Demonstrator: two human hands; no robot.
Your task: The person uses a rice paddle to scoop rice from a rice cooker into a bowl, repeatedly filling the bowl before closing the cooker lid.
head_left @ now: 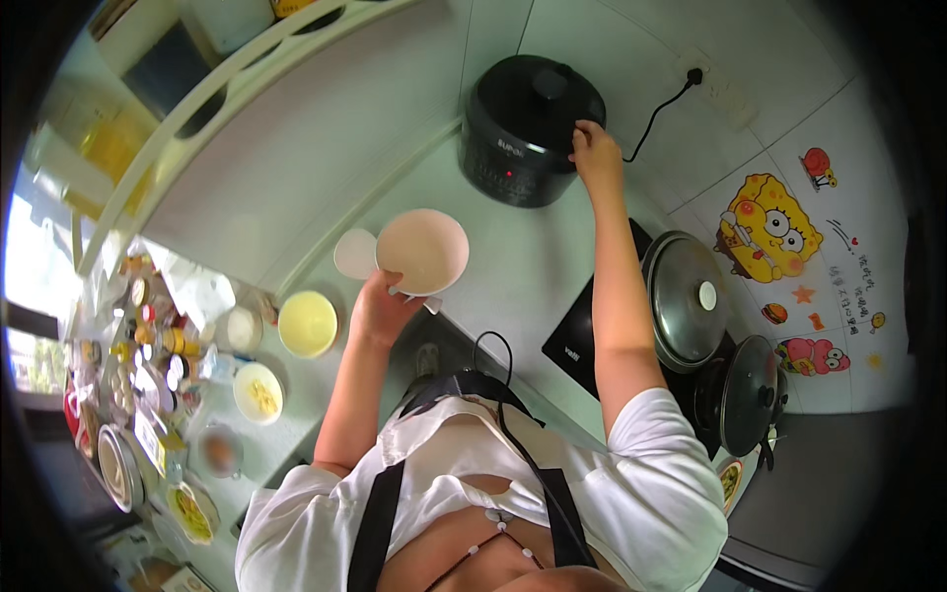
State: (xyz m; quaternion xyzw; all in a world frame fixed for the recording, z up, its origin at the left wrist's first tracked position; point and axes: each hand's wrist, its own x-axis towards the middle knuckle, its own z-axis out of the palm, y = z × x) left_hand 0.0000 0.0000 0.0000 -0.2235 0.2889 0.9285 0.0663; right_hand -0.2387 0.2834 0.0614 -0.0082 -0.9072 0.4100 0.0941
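Observation:
A pale pink bowl (422, 247) is held over the counter by my left hand (383, 308), whose fingers close on its near rim. The bowl's inside faces up and looks bare. Just below it shows a small white piece, too unclear to name. My right hand (597, 156) reaches to the black electric cooker (518, 168) in the corner. Its curled fingers are at the right edge of the cooker's lid (523, 94), which sits on top. A red light glows on the cooker's front. Exactly what the fingertips grip is partly hidden.
A round white lid or dish (355, 254) lies beside the bowl. On the left counter stand a yellow bowl (308, 324), a bowl of pale pieces (259, 395) and several bottles. To the right are a steel lidded pan (686, 296) on a black cooktop (572, 345) and a dark pot (747, 395).

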